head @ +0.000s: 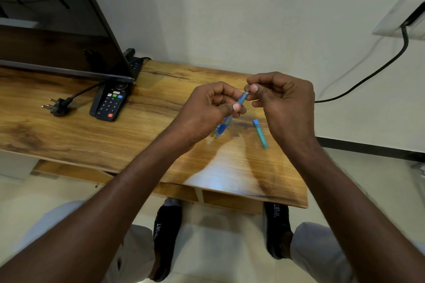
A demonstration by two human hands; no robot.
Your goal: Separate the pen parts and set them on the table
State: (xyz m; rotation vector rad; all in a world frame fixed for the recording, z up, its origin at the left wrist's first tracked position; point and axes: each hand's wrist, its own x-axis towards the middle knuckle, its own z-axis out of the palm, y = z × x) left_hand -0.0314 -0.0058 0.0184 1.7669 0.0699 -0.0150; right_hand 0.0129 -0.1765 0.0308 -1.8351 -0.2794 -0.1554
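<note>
Your left hand (pixel 208 108) grips the blue pen (pixel 232 112) by its barrel, tip angled down just above the tabletop (pixel 142 135); your right hand (pixel 281 99) pinches the pen's upper end, fingers (pixel 254 88) curled tight on it; my read is you're mid-job, the end piece not yet clearly on or off; the small blue tube (pixel 261 133) lies untouched on the wood beside your right hand; what your fingertips hold is hidden; farther back, the remote (pixel 110 101) sits partly under the screen (pixel 57 30).
</note>
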